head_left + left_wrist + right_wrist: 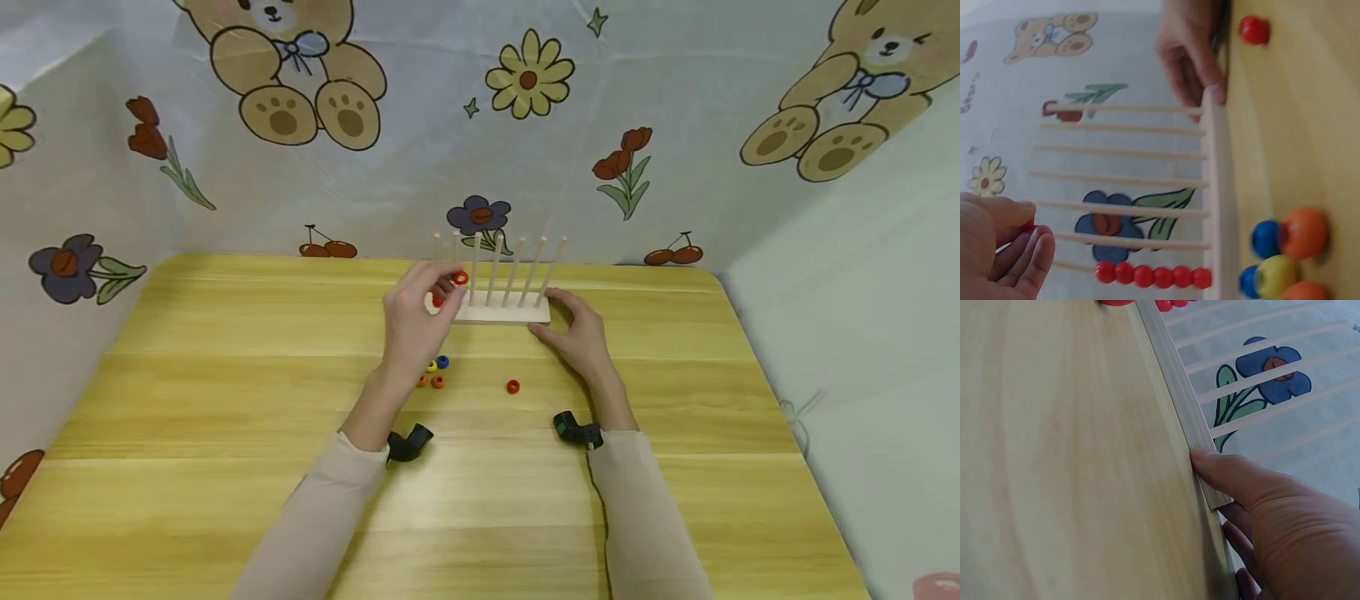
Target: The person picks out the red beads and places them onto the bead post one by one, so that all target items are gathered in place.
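A wooden rack (502, 315) with a row of upright pegs stands toward the back of the table. My left hand (415, 318) is raised by the rack's left part and pinches a red bead (1027, 225) between thumb and fingertips, near the tops of the pegs. Several red beads (1162, 277) are stacked on the peg at the left end; the other pegs that show carry none. At the right end of the base, my right hand (581, 333) grips the wood, thumb (1222, 472) on the front edge and fingers behind, partly hidden.
On the table (600, 517), a loose red bead (513, 387) lies in front of the rack. Orange (1305, 232), blue (1266, 239) and yellow beads (1277, 277) are grouped nearer the left forearm, partly covered by it in the head view. A patterned cloth (420, 183) hangs behind the rack.
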Demonstrator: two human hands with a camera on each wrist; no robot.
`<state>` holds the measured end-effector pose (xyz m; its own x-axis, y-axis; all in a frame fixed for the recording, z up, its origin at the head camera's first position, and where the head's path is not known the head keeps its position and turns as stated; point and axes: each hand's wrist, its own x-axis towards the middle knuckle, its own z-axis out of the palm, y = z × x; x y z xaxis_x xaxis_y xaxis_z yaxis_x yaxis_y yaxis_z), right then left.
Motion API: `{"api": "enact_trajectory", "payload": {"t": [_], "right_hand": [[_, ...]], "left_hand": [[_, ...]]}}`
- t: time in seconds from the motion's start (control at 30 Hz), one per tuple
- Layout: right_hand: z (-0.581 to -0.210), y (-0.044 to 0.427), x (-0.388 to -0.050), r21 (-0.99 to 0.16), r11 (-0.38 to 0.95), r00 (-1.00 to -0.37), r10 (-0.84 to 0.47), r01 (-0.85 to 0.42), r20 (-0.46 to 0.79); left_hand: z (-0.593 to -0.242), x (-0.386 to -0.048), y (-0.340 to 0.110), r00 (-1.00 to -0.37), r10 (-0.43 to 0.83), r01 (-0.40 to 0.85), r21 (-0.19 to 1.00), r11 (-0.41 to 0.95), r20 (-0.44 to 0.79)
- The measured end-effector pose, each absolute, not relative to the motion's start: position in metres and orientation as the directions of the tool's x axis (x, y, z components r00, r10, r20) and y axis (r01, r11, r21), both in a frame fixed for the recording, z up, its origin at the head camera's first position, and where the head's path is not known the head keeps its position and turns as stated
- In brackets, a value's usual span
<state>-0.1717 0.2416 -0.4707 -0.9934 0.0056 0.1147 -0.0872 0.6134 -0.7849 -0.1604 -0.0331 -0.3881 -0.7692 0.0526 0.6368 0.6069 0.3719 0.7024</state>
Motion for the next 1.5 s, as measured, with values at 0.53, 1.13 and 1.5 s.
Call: {"api": "enact_trajectory", "payload": {"t": [0.53,1.13,1.5], "right_hand": [[-0.471,0.24,-0.17,-0.783,0.617,-0.995,0.007,-0.078,0.104],[-0.47,0.244,-0.169,-0.786,0.614,-0.995,0.019,-0.069,0.102],[-0.472,0.245,-0.17,-0.782,0.618,-0.993,0.013,-0.083,0.116]], "left_hand": [[-0.363,-0.188,-0.039,-0.715,-0.161,0.597,0.714,0.364,0.68],[-0.366,-0.186,-0.054,-0.773,-0.174,0.484,0.745,0.46,0.61],[-0.387,-0.173,-0.052,-0.799,-0.096,0.487,0.733,0.475,0.593]]}}
